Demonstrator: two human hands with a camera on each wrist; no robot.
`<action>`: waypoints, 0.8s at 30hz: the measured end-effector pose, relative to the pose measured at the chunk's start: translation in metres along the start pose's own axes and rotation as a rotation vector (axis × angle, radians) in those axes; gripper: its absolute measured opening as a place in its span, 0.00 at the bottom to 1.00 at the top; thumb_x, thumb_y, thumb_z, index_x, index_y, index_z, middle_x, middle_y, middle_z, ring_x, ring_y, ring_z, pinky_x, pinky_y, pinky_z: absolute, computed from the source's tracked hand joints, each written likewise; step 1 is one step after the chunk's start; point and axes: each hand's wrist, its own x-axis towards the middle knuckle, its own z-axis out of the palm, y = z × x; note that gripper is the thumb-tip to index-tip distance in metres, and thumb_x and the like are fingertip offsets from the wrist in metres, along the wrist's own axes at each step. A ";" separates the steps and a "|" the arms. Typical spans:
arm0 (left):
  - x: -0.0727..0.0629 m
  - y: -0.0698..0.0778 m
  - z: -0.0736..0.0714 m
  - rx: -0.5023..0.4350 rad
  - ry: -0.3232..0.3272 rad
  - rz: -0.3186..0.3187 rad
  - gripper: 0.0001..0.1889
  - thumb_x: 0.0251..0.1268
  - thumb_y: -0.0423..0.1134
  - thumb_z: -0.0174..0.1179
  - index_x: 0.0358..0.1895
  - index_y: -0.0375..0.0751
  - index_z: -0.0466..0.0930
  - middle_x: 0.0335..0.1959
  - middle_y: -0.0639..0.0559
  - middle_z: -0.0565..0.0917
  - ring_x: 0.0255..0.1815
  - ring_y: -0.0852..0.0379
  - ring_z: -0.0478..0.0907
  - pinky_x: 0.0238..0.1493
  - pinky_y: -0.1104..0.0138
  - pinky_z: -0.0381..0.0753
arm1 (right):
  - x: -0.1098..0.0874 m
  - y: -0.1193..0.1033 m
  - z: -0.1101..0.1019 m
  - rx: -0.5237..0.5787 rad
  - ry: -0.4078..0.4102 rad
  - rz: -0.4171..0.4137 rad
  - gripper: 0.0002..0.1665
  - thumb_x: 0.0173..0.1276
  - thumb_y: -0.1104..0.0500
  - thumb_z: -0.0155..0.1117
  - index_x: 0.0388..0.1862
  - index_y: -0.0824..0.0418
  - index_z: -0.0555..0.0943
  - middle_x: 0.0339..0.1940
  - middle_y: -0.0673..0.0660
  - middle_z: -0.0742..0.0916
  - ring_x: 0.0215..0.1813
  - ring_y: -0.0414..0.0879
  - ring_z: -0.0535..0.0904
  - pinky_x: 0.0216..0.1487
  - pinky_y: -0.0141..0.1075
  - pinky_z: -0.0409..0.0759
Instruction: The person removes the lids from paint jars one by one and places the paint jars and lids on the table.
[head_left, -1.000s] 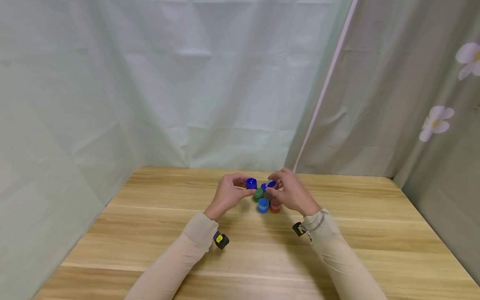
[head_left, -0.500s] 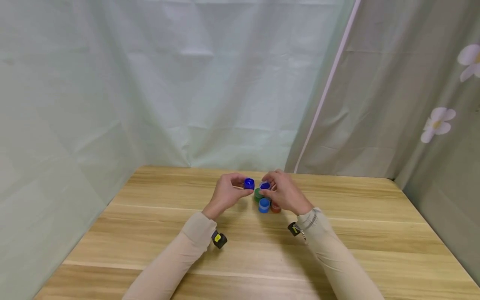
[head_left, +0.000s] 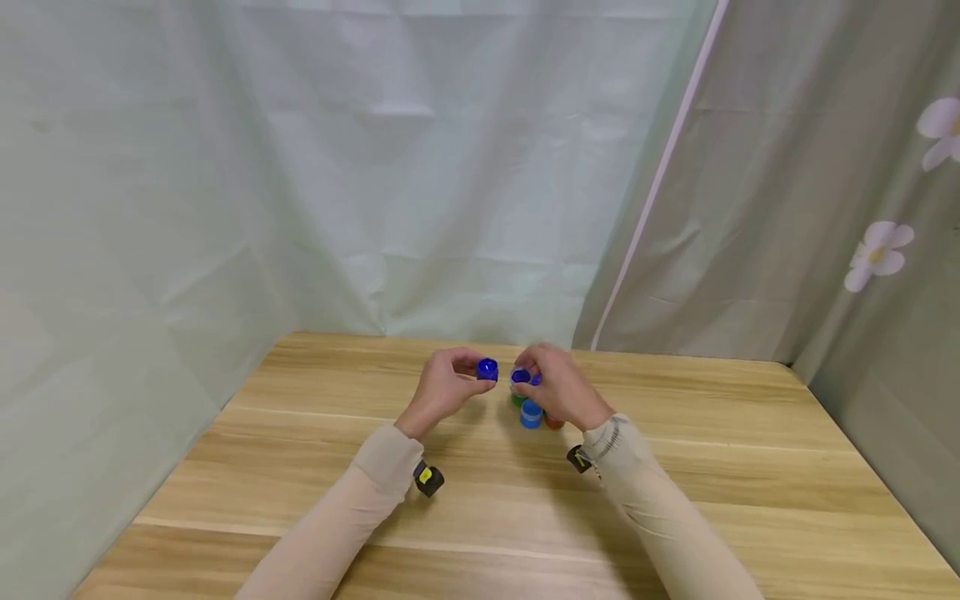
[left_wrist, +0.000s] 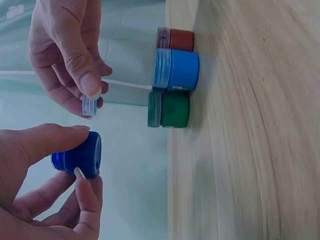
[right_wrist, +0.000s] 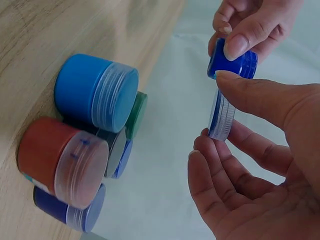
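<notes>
My left hand (head_left: 442,390) grips a small dark blue paint jar (head_left: 487,372) with its lid off; paint shows at the mouth. In the left wrist view, thumb and fingers pinch this jar (left_wrist: 84,156) above the table. My right hand (head_left: 561,385) pinches a clear screw lid (head_left: 521,381) with blue paint inside it. The right wrist view has the lid (right_wrist: 223,117) between thumb and fingertips, close to the held jar (right_wrist: 229,61). In the left wrist view a gap separates lid and jar.
Several lidded jars stand clustered on the wooden table (head_left: 315,467), below the right hand: light blue (right_wrist: 82,90), reddish brown (right_wrist: 42,150), green (right_wrist: 137,115), dark blue (right_wrist: 50,204), and a dark one partly hidden. A pale curtain (head_left: 450,208) hangs behind the table.
Both hands have shifted left, the lid in the right hand and the jar in the left. The right hand now covers more of the clustered jars in the head view.
</notes>
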 end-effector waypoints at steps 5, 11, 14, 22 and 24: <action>0.000 -0.004 -0.006 0.010 0.011 -0.018 0.13 0.55 0.34 0.77 0.45 0.41 0.88 0.41 0.48 0.90 0.42 0.54 0.86 0.46 0.62 0.86 | 0.004 -0.003 0.008 -0.014 -0.015 -0.009 0.18 0.66 0.58 0.75 0.51 0.63 0.83 0.47 0.57 0.85 0.48 0.50 0.84 0.51 0.43 0.85; 0.002 -0.008 -0.007 0.024 -0.012 -0.034 0.14 0.56 0.34 0.76 0.46 0.41 0.87 0.42 0.47 0.90 0.44 0.53 0.86 0.46 0.61 0.86 | 0.004 -0.004 0.014 -0.013 -0.025 -0.002 0.17 0.65 0.59 0.75 0.50 0.63 0.83 0.45 0.57 0.85 0.48 0.53 0.84 0.49 0.43 0.85; 0.003 -0.009 -0.006 0.036 -0.017 -0.034 0.15 0.56 0.34 0.76 0.47 0.40 0.87 0.44 0.46 0.89 0.45 0.51 0.86 0.47 0.60 0.86 | 0.004 -0.004 0.014 -0.004 -0.035 -0.005 0.16 0.66 0.60 0.75 0.50 0.64 0.83 0.46 0.58 0.85 0.48 0.52 0.84 0.49 0.44 0.85; 0.003 -0.018 -0.014 0.043 -0.039 -0.029 0.15 0.58 0.34 0.75 0.49 0.43 0.87 0.47 0.47 0.88 0.49 0.49 0.86 0.48 0.59 0.87 | 0.011 -0.009 0.027 -0.034 -0.053 -0.010 0.18 0.65 0.59 0.75 0.50 0.65 0.83 0.45 0.58 0.86 0.46 0.50 0.82 0.49 0.43 0.84; 0.002 -0.022 -0.020 0.056 -0.037 -0.033 0.16 0.58 0.34 0.75 0.50 0.42 0.87 0.48 0.46 0.88 0.49 0.49 0.86 0.47 0.59 0.87 | 0.014 -0.012 0.033 -0.043 -0.066 -0.032 0.18 0.65 0.60 0.75 0.50 0.66 0.83 0.45 0.59 0.86 0.46 0.50 0.82 0.49 0.44 0.84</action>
